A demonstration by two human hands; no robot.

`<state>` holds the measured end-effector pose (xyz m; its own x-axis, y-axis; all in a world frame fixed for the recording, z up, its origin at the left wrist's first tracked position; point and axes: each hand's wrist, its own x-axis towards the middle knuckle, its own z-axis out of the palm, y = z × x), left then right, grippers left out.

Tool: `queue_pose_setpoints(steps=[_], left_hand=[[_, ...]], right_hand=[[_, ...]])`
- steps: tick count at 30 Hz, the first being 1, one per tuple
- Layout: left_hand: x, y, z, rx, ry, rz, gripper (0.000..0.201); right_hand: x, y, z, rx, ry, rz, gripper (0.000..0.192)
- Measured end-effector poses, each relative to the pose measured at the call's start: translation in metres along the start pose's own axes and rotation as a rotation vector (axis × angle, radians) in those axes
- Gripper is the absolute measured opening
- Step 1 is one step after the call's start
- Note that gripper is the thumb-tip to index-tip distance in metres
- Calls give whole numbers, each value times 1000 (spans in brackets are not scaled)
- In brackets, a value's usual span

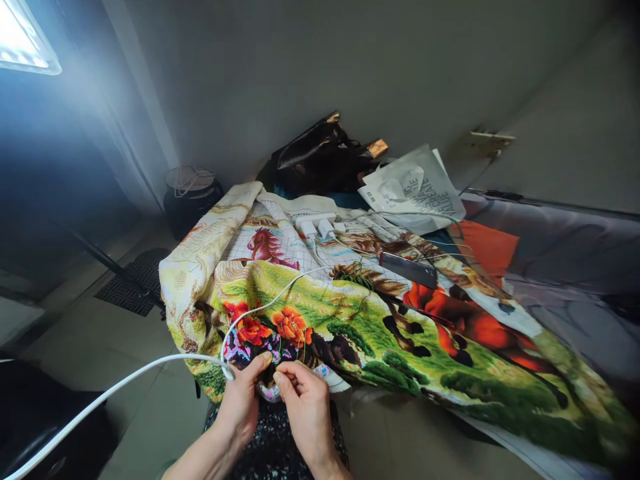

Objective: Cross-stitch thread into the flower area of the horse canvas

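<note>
A large cross-stitch canvas with horses, grass and orange flowers is draped before me. My left hand is closed on its near edge, thumb on top, by a dark, partly stitched patch below the flowers. Close beside it, my right hand pinches thumb and forefinger together at the same edge. Whatever lies between those fingertips is too small to make out. Thin green threads hang over the flowers just above. A white cable curves past my left wrist and across the canvas.
On the canvas lie a white power strip with plugged-in chargers and a dark phone. Behind are a black bag and a grey-white printed pouch. A bright lamp shines at upper left, and a black bin-like container stands near the wall.
</note>
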<state>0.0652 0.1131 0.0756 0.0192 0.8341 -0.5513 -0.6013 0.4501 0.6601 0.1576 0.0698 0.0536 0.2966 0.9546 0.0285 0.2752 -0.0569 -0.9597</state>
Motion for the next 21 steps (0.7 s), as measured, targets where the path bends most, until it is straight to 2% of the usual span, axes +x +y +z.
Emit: queue_pose_setpoints(steps=[14,21], left_hand=[[-1,0,2,-40,-9,-42,17],[-4,-1,2,-48,17,-30,20]], right_hand=[[1,1,3,-8,35,-10,16],[6,-1,4,98,50,90,15]])
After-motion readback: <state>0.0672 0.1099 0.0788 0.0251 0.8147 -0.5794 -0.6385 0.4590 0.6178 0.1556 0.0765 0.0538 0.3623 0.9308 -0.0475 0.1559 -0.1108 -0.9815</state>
